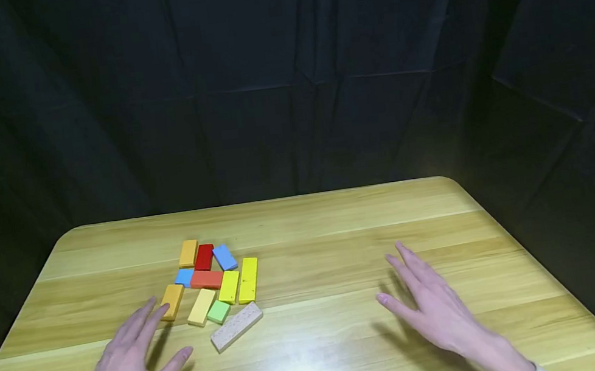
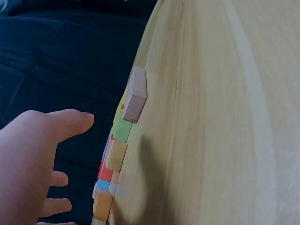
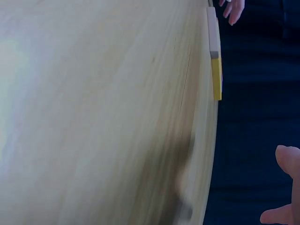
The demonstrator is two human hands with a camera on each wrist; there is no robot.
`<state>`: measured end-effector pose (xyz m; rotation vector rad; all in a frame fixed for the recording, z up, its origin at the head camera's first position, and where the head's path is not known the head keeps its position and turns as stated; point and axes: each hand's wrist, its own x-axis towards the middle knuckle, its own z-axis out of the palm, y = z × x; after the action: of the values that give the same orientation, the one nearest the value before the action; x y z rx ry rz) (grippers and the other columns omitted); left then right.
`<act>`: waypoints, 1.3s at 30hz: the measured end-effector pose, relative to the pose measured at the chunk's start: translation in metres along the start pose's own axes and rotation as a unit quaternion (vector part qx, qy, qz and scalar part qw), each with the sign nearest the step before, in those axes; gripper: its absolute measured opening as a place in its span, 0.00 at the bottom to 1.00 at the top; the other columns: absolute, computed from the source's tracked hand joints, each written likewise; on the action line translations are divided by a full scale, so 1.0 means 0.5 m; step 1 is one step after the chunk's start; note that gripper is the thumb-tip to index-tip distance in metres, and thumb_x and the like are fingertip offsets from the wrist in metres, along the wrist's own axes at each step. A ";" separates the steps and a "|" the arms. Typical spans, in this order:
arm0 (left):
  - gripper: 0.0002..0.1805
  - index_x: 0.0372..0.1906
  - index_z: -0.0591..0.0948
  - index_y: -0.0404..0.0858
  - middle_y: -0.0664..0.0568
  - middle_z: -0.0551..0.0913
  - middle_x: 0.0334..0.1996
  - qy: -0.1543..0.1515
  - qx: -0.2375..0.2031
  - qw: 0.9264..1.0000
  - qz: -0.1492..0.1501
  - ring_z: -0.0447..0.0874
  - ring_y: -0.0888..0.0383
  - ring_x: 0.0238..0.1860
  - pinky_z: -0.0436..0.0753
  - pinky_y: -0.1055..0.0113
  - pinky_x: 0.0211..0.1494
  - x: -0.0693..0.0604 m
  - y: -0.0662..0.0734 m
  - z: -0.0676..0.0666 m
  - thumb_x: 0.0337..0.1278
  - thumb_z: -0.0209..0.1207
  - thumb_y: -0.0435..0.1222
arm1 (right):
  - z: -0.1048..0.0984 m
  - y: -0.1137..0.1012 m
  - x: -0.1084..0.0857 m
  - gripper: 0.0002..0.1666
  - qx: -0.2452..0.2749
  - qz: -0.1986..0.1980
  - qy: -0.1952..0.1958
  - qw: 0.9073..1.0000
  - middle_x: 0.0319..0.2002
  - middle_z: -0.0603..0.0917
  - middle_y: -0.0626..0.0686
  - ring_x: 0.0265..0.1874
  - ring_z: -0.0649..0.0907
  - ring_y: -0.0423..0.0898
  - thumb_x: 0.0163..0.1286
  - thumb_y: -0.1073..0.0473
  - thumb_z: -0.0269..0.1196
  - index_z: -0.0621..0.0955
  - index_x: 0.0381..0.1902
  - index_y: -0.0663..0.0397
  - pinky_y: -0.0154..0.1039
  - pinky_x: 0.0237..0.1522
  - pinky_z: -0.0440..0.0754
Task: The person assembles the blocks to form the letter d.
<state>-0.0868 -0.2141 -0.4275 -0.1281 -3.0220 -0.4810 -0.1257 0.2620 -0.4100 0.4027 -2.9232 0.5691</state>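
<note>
Several coloured blocks lie flat in a loose cluster on the left half of the table. My left hand hovers at their near left side with fingers spread, its fingertips close to an orange block. A speckled pinkish-grey block lies nearest me, beside a small green block and a tan block. Behind these are a red block, two yellow blocks, one of them a long yellow block, and a dark red block. Over the table's right side my right hand is held with fingers extended, holding nothing.
The wooden table has rounded far corners. Dark curtains hang behind it and along the right side. Bright glare shows on the tabletop near the front middle. Two blue blocks and another orange block sit at the cluster's far side.
</note>
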 end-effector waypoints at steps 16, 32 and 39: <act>0.46 0.70 0.71 0.46 0.42 0.69 0.71 0.013 -0.076 0.997 0.011 0.68 0.36 0.67 0.72 0.30 0.60 -0.005 0.034 0.013 0.51 0.63 0.67 | 0.018 -0.019 0.010 0.46 0.043 -0.002 0.000 0.999 0.81 0.48 0.49 0.76 0.59 0.63 0.71 0.31 0.55 0.58 0.79 0.41 0.71 0.68 0.60; 0.24 0.51 0.83 0.48 0.61 0.84 0.44 0.073 -0.157 0.984 0.042 0.83 0.62 0.43 0.85 0.56 0.49 -0.003 0.068 0.036 0.47 0.76 0.45 | 0.035 -0.037 0.019 0.44 0.102 -0.003 -0.003 0.995 0.80 0.52 0.49 0.75 0.61 0.60 0.72 0.33 0.56 0.62 0.77 0.47 0.69 0.69 0.61; 0.21 0.46 0.85 0.49 0.67 0.83 0.38 0.093 -0.166 0.979 0.070 0.83 0.67 0.40 0.86 0.63 0.46 0.002 0.075 0.057 0.43 0.78 0.40 | 0.049 -0.048 0.023 0.42 0.137 -0.001 0.002 0.991 0.79 0.57 0.51 0.74 0.63 0.58 0.71 0.34 0.57 0.65 0.75 0.48 0.66 0.71 0.62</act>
<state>-0.0859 -0.1698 -0.4428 -0.2966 -2.7031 -0.9241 -0.1320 0.2283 -0.4219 0.4337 -2.8466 0.9741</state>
